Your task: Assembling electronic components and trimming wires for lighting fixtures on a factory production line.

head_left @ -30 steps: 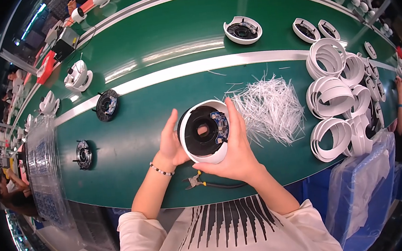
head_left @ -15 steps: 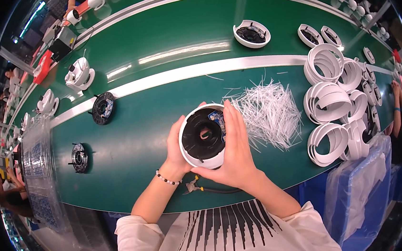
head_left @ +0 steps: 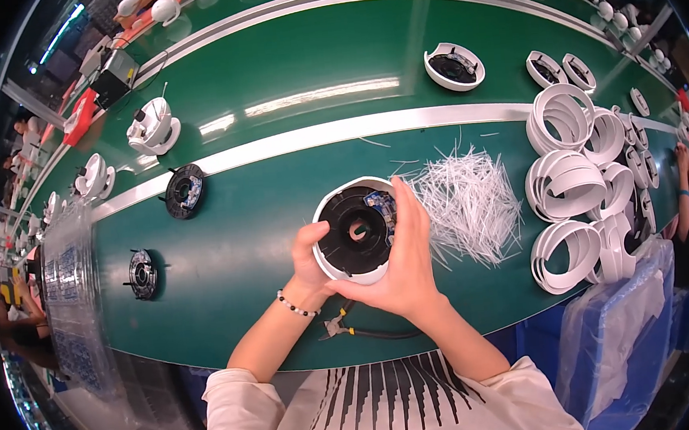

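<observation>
While its fingers [head_left: 400, 210] curl over the rim, the right hand [head_left: 402, 263] grips a round white housing [head_left: 354, 232]; the left hand [head_left: 309, 255] clasps its other side above the green table [head_left: 231, 225], beside white strips [head_left: 466, 200].

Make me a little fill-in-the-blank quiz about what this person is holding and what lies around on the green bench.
1. Both hands hold a round white housing whose inside is ____ in colour.
2. The heap of thin white strips lies on the person's ____ side of the housing.
3. The pliers lie on the bench under the person's ____ wrist.
4. The stacked white rings lie at the ____ end of the bench.

Missing words: black; right; left; right
</observation>
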Demonstrator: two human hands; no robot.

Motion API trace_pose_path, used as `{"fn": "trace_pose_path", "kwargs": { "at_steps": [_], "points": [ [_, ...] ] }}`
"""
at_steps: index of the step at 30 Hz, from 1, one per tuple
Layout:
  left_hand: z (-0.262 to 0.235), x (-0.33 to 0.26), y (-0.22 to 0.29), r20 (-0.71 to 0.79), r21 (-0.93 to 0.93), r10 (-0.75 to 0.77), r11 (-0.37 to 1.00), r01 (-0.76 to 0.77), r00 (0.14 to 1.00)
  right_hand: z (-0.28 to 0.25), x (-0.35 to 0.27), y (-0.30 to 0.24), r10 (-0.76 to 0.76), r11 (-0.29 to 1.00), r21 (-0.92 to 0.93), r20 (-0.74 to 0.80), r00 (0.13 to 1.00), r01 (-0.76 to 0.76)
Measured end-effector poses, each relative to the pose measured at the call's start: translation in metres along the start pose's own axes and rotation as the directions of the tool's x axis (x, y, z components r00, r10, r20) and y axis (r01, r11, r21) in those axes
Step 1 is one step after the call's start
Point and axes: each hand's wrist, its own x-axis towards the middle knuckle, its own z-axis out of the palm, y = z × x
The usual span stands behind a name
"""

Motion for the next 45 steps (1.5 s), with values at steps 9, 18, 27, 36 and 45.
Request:
{"fn": "trace_pose_path", "kwargs": {
  "at_steps": [9,18,27,36,45],
  "points": [
    [0.025,0.032,-0.031,-0.096,-0.202,-0.081,0.977,0.060,0.992,-0.018,-0.003,0.018,0.074,0.997,-0.012,-0.141,0.987,-0.076],
    [0.009,0.105,-0.010,-0.223,-0.056,0.099,0.992,-0.114,0.970,-0.027,-0.031,0.015,0.029,0.998,-0.048,-0.107,0.994,-0.035],
    [-0.092,0.239,0.036,-0.355,0.380,0.533,0.833,-0.403,0.768,-0.087,-0.082,-0.018,0.085,0.981,-0.155,-0.185,0.979,-0.115],
    [-0.082,0.097,0.165,0.530,0.737,0.600,-0.675,0.024,0.599,-0.191,-0.079,0.002,-0.099,0.642,-0.752,-0.271,0.957,-0.147],
    [-0.263,-0.023,0.302,-0.153,0.663,0.608,-0.521,0.537,0.779,-0.215,-0.093,0.048,0.482,0.604,-0.700,-0.060,0.874,-0.381]
  ]
}}
